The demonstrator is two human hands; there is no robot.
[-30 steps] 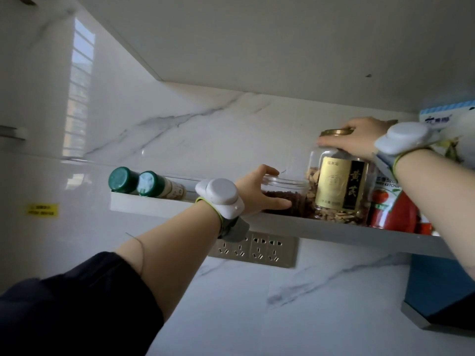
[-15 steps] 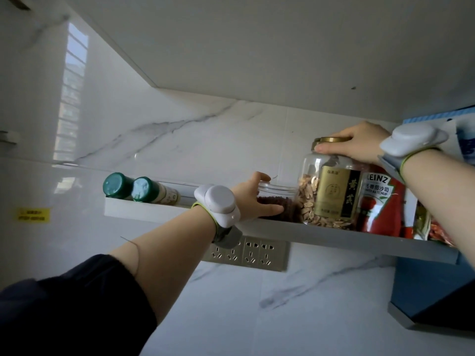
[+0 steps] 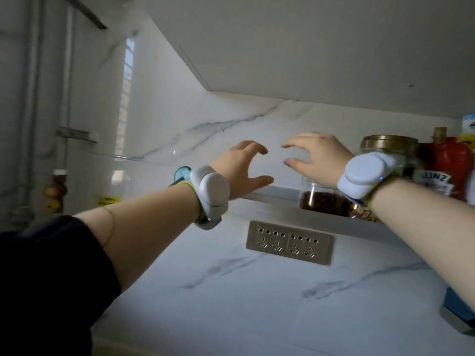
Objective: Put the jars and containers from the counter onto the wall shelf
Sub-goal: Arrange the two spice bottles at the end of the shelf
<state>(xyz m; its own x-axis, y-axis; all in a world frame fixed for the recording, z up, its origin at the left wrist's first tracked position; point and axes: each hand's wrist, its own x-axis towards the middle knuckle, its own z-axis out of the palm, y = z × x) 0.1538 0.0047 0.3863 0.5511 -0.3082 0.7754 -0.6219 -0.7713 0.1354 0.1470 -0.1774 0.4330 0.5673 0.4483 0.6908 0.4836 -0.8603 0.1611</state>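
Your view looks up at the wall shelf (image 3: pixel 272 199), the landmark for all that follows. Standing on the wall shelf toward its right end, from large to small: a red ketchup pouch (image 3: pixel 447 163), a gold-lidded jar (image 3: pixel 389 146), and left of that a small clear container (image 3: pixel 321 201) of dark contents. A teal-capped bottle (image 3: pixel 182 173) shows at the shelf's left, behind your wrist. Your left hand (image 3: pixel 240 169) and right hand (image 3: pixel 317 156) hover over the shelf's middle, fingers spread and curled, holding nothing. These items appear already placed. The desk lies out of view, so you cannot tell what remains to bring up.
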